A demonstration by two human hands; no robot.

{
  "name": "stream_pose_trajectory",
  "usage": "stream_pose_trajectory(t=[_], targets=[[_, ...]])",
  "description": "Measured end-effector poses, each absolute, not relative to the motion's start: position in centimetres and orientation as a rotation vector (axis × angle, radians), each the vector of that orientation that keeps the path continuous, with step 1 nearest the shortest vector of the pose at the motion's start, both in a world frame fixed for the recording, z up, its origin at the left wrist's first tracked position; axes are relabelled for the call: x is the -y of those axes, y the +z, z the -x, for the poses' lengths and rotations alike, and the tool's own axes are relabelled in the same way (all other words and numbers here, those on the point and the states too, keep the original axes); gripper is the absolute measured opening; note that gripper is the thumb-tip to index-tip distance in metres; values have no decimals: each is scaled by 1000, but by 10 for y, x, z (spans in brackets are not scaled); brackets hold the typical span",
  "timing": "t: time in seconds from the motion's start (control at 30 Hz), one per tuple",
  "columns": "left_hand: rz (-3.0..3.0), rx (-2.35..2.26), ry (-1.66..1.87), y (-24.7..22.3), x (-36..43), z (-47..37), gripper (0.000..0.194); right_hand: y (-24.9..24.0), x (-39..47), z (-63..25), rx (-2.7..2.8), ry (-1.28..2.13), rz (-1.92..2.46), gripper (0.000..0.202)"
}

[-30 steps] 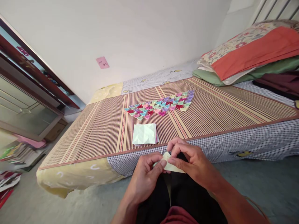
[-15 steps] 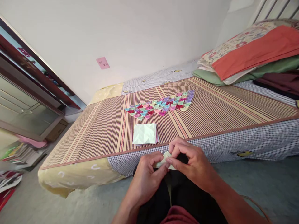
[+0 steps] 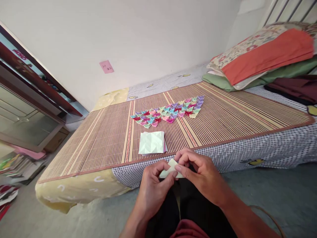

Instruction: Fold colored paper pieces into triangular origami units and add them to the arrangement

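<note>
Between both hands, above my lap, is a small piece of pale green folded paper (image 3: 171,164) with a pointed top. My left hand (image 3: 155,185) pinches its left side between thumb and fingers. On the right side, the thumb and fingers of my right hand (image 3: 198,172) press on it, partly covering it. A stack of creased paper sheets (image 3: 151,142), pale green on top, lies near the bed's edge just beyond my hands. Farther back, several small folded paper pieces (image 3: 169,112) in pink, red, teal, purple and green sit in slanting rows.
A striped mat (image 3: 109,138) covers much of the bed, over a checked sheet (image 3: 272,148). At the far right are a floral and orange pillow (image 3: 269,56) and dark folded cloth (image 3: 294,87). A cabinet (image 3: 27,115) stands at the left. A pink note (image 3: 106,66) is on the wall.
Both hands have shifted slightly left in view along with the whole scene. The folded paper shows a clearer peak between the fingers, and both hands still hold it.
</note>
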State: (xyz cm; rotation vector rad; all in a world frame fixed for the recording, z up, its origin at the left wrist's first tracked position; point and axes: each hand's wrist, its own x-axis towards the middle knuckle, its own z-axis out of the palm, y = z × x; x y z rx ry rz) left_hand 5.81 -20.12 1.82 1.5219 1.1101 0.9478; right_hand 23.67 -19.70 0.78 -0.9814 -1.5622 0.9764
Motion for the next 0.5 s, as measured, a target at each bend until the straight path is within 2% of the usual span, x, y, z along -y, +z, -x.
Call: stream_pose_trajectory(t=[0.3, 0.5], targets=[[-1463, -1112, 931, 23, 203, -57, 28, 15, 198, -232, 1548, 1017, 977, 19], [-1326, -1076, 993, 17, 205, -58, 20, 17, 201, -232, 1570, 941, 984, 20]])
